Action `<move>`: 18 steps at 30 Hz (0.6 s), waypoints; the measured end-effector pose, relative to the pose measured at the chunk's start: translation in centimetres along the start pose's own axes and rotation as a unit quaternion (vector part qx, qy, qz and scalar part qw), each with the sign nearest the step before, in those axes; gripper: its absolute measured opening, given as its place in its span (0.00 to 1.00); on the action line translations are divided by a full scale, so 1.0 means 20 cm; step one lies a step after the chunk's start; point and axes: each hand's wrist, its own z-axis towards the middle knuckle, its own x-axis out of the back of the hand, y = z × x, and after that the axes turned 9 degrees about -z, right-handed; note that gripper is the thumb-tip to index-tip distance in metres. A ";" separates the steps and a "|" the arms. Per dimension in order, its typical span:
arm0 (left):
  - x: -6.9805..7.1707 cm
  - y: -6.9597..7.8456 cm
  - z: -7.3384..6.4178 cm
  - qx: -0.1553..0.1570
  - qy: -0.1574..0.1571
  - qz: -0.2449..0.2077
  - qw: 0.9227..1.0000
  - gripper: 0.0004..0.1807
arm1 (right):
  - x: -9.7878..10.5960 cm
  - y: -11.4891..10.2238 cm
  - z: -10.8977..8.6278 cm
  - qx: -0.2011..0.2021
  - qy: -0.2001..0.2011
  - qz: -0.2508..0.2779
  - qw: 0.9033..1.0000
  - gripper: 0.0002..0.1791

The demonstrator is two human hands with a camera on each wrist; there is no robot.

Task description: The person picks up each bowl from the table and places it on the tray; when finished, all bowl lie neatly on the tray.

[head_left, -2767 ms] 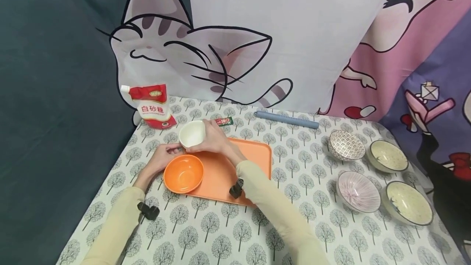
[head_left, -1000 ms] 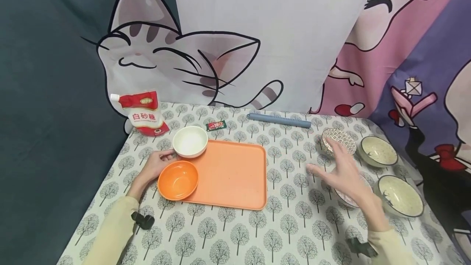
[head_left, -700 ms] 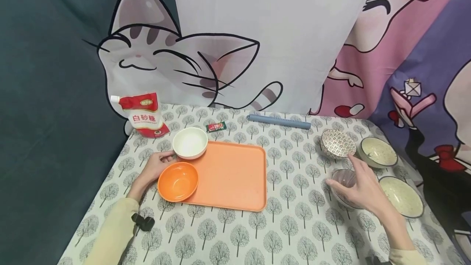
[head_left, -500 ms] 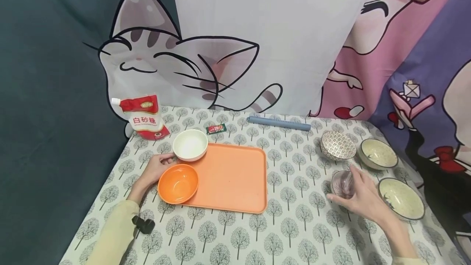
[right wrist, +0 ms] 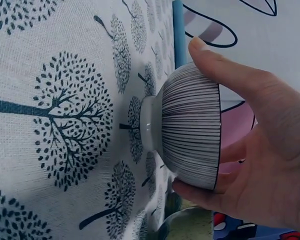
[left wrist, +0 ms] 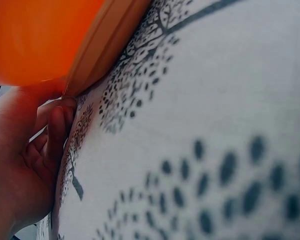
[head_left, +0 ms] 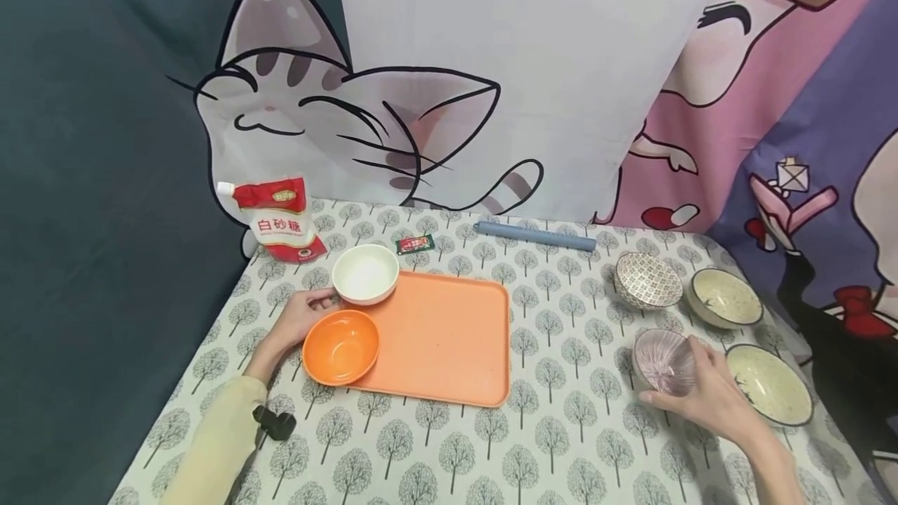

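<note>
My right hand (head_left: 708, 396) grips the bowl with fine purple-grey stripes (head_left: 658, 361) at the right, thumb and fingers spread across its rim. In the right wrist view this bowl (right wrist: 192, 125) is upright, its white foot close to the cloth. My left hand (head_left: 298, 318) holds the left edge of the orange tray (head_left: 449, 333), between two bowls. The orange bowl (head_left: 341, 347) sits over the tray's near left corner, the white bowl (head_left: 365, 274) over its far left corner. In the left wrist view my left fingertips (left wrist: 68, 102) meet the tray's edge beneath the orange bowl.
A patterned bowl (head_left: 648, 280) and two cream bowls (head_left: 726, 298) surround the striped bowl. Along the back lie a red-and-white sugar pouch (head_left: 281, 220), a small green-and-red packet (head_left: 415, 244) and a blue-grey stick (head_left: 535, 236). A printed curtain (head_left: 547, 76) hangs behind the table.
My right hand let go of the white bowl at the tray's far left corner, crossed to the right and took hold of the striped bowl. My left hand stayed at the tray's edge.
</note>
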 end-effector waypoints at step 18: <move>0.00 -0.01 -0.01 -0.013 0.003 0.000 1.000 0.28 | -0.03 -0.15 -0.04 0.003 0.107 0.060 0.992 0.71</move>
